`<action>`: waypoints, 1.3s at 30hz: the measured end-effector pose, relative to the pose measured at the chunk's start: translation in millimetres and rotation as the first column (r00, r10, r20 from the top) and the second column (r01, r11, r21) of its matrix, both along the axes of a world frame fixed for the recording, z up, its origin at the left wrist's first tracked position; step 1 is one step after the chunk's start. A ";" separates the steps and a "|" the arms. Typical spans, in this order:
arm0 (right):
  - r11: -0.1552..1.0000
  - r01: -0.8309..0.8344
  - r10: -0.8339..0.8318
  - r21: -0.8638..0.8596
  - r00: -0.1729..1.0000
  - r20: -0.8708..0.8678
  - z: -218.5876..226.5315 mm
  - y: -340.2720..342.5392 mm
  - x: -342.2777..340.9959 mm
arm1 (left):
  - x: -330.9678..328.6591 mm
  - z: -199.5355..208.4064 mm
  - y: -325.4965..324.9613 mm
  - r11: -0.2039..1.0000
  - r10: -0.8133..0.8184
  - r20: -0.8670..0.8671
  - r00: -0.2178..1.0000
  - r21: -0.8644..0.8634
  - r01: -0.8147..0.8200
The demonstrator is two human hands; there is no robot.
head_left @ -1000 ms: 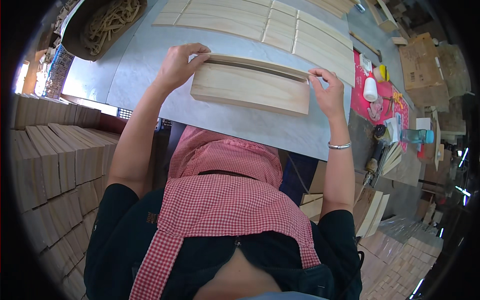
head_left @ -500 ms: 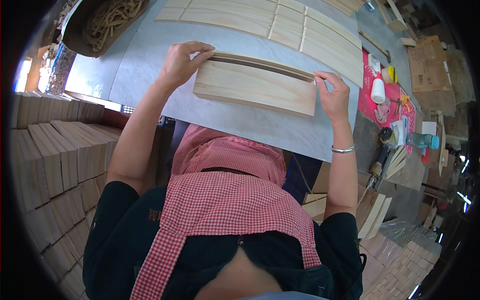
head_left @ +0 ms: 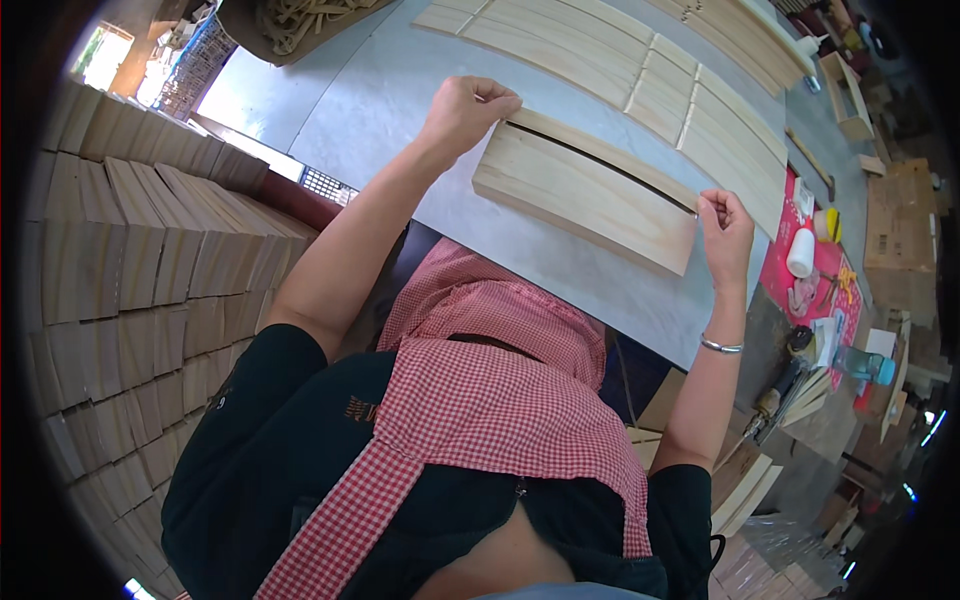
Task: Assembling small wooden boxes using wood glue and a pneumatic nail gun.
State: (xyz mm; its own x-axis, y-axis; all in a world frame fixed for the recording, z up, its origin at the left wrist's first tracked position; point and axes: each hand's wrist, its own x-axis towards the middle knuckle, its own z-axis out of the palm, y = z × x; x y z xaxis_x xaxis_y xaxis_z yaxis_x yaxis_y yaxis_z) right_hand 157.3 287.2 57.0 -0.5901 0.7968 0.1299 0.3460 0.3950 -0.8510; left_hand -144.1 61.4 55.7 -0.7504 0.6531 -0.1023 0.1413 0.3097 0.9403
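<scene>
Here, in the head view, we see the box (head_left: 585, 205) on the table (head_left: 370, 110), long axis slanting from far left to near right, the left hand (head_left: 465, 112) and right hand (head_left: 729, 235) pinching its far corners, fingers curled close.

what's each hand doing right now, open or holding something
Left hand: closed, pinching the long wooden box at its far left corner.
Right hand: closed, pinching the box's far right corner.

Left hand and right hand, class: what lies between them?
In the head view, a long pale wooden box lies between the left hand and the right hand, one at each end.
</scene>
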 end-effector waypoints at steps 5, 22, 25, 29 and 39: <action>1.000 0.019 -0.017 -0.022 0.997 0.075 -0.9 -0.8 -0.3 | -0.8 2.7 -0.7 0.998 0.026 0.063 0.998 -0.053 -0.022; 0.977 0.173 -0.184 0.123 0.980 0.081 -5.6 -41.0 16.9 | 19.1 3.5 -23.4 0.998 0.047 0.117 0.992 0.035 -0.051; 0.959 0.179 -0.197 0.219 0.979 0.060 -6.2 -52.7 16.5 | 27.8 4.4 -28.2 0.998 0.060 0.090 0.994 0.009 -0.061; 0.942 0.165 -0.191 0.291 0.979 0.063 -7.8 -55.9 15.2 | 33.0 4.4 -30.3 0.998 0.056 0.043 0.997 -0.023 -0.055; 0.914 0.144 -0.200 0.378 0.973 0.113 -7.2 -59.6 10.7 | 35.2 -0.1 -33.9 0.997 0.049 0.001 0.999 -0.063 -0.049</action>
